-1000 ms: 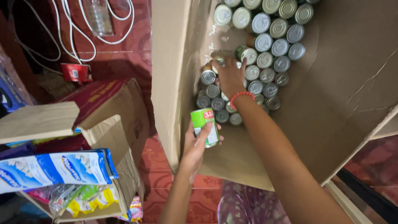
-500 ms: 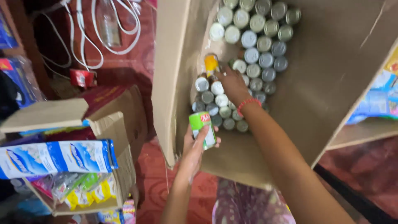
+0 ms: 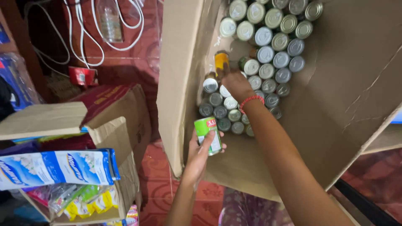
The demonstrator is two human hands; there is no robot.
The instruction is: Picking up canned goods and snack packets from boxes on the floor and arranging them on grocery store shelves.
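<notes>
My left hand (image 3: 200, 155) holds a green and white can (image 3: 208, 134) at the near edge of a big open cardboard box (image 3: 343, 92). Inside the box lie several cans (image 3: 268, 54) with silver tops, stacked in rows. My right hand (image 3: 237, 85), with a red band at the wrist, reaches in among them and grips a yellow-orange can (image 3: 221, 62), lifted a little above the others.
A smaller open cardboard box (image 3: 109, 125) stands at the left, with blue and white packets (image 3: 54, 167) and yellow packets (image 3: 88, 203) in front of it. White cables (image 3: 83, 33) and a clear bottle (image 3: 111, 21) lie on the red patterned floor (image 3: 155, 192).
My right hand has closed on the yellow-orange can and pulled it up out of the rows. My left hand keeps the green can in about the same spot.
</notes>
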